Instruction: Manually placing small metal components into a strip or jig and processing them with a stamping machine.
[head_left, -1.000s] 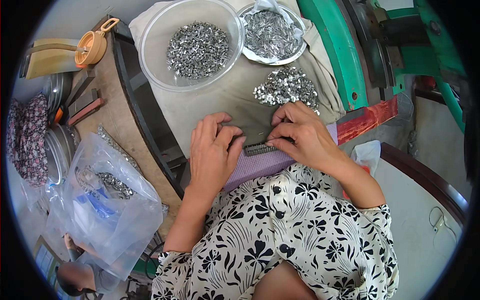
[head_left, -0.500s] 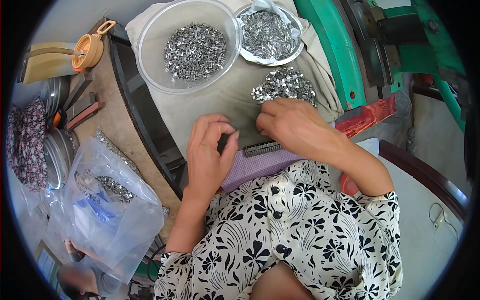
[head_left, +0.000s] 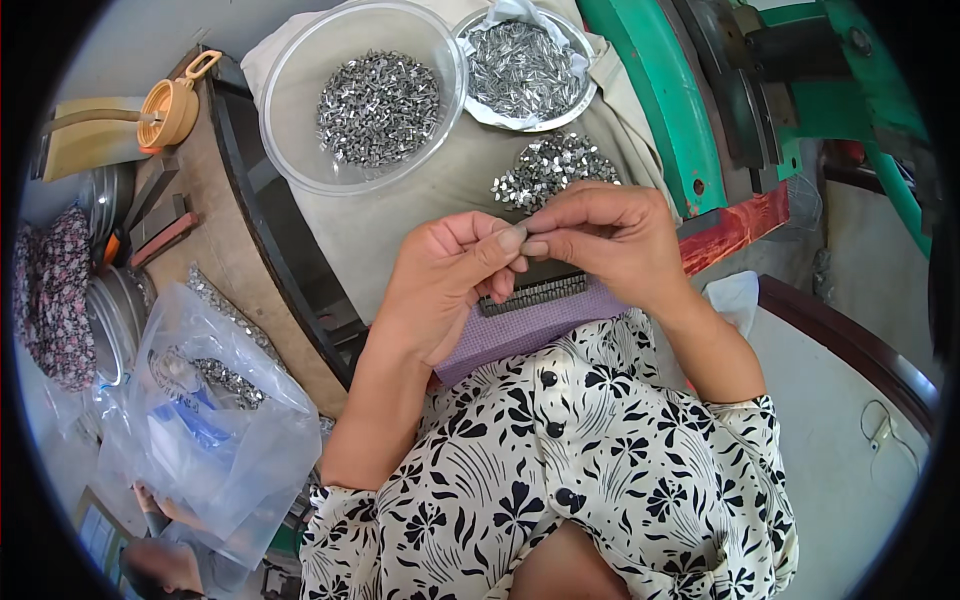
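Observation:
My left hand (head_left: 445, 275) and my right hand (head_left: 615, 240) meet fingertip to fingertip above the cloth. Both are closed in a pinch, and whatever lies between the fingertips is too small and covered to make out. Just below them, a dark metal strip with a row of slots or small parts (head_left: 535, 295) lies on a purple cloth-like pad (head_left: 590, 318) at the edge nearest me. Beyond my right hand is a loose heap of small shiny metal pieces (head_left: 550, 168), partly hidden by its fingers.
A clear plastic basin (head_left: 275, 120) of small metal parts stands at the back, beside a lined metal bowl (head_left: 585, 105) of thin metal pieces. Green machinery (head_left: 660, 110) borders the right. At left are a plastic bag (head_left: 230, 450), an orange-lidded container (head_left: 170, 110) and another person (head_left: 185, 560).
My hands, apart before, have come together at the fingertips. The right has drawn back from the metal heap, and the left has moved right and turned inward.

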